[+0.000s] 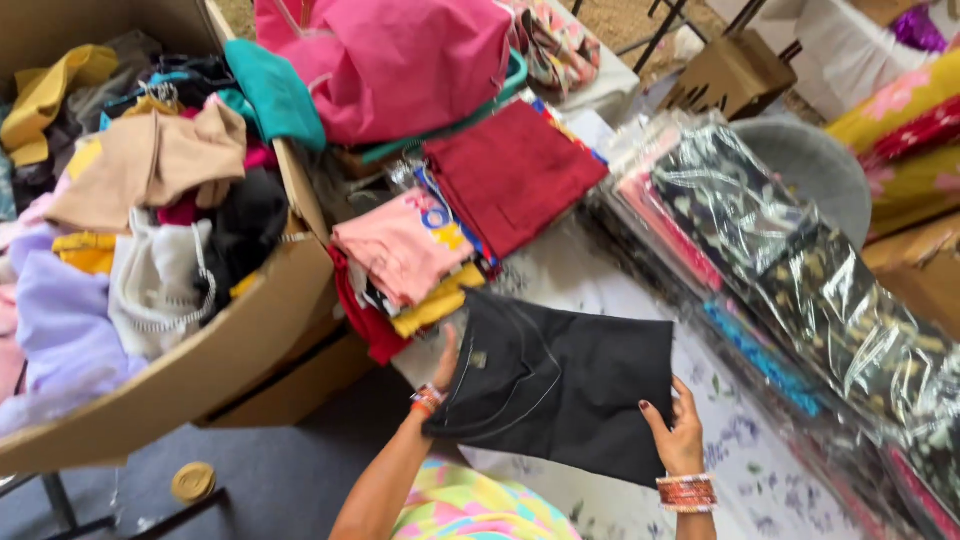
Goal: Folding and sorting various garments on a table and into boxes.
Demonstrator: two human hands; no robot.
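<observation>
A folded black garment (pixel 570 380) is held flat above a white floral cloth (pixel 580 280). My left hand (pixel 444 362) grips its left edge, mostly hidden under the fabric, with bangles on the wrist. My right hand (pixel 676 432) pinches its lower right corner, thumb on top, orange bangles at the wrist. Just beyond the garment lies a stack of folded clothes: pink (pixel 400 245) on top, yellow and red beneath.
A large cardboard box (pixel 230 350) full of mixed loose clothes stands at left. A folded maroon cloth (pixel 515 170) and a pink bag (pixel 390 60) lie behind. Plastic-wrapped printed fabrics (pixel 790 260) run along the right. A tape roll (pixel 193 481) lies on the floor.
</observation>
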